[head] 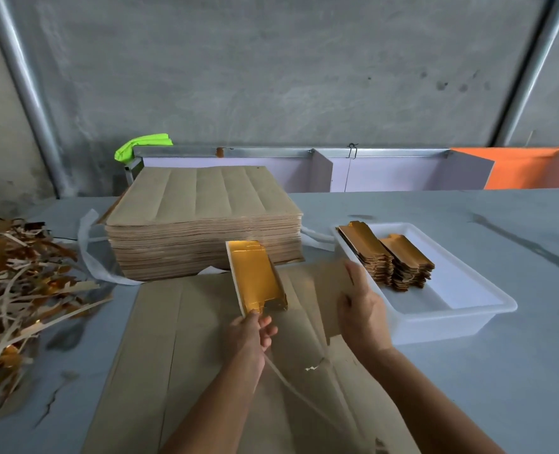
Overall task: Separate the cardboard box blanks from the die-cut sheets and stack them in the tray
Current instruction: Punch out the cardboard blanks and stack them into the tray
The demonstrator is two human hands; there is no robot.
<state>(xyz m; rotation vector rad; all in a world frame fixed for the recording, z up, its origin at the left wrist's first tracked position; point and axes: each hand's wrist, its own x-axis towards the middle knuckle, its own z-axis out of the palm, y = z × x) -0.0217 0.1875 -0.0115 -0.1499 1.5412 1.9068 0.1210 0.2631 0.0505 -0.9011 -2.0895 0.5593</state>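
- Head view, nearest: a brown die-cut sheet [206, 371] lies flat on the grey table [500, 388] at six o'clock, both forearms reaching over it.
- Left hand [250, 335], near the centre, pinches the near end of a gold-faced box blank [255, 276] between thumb and curled fingers; the blank is lifted off the sheet and tilts away toward twelve o'clock, gold side up.
- Right hand [361, 309], at about three o'clock from the left hand, presses on the sheet's right part with fingers fairly straight; whether the thumb grips the edge cannot be told.
- A thin strip of offcut [291, 388] trails across the sheet between the forearms.
- White tray [451, 309] sits at two to three o'clock just beside the sheet, holding two stacks of gold blanks [389, 257] side by side in its far half.
- At nine o'clock, a tangled heap of scrap strips [19, 283] lies on the table.
- At twelve o'clock, behind the lifted blank, a tall pile of uncut sheets [202, 224] rests on white wrapping [88, 253].
- Farthest: a concrete wall [271, 60], a green object [142, 145] at eleven o'clock and an orange panel [533, 168] at one o'clock.
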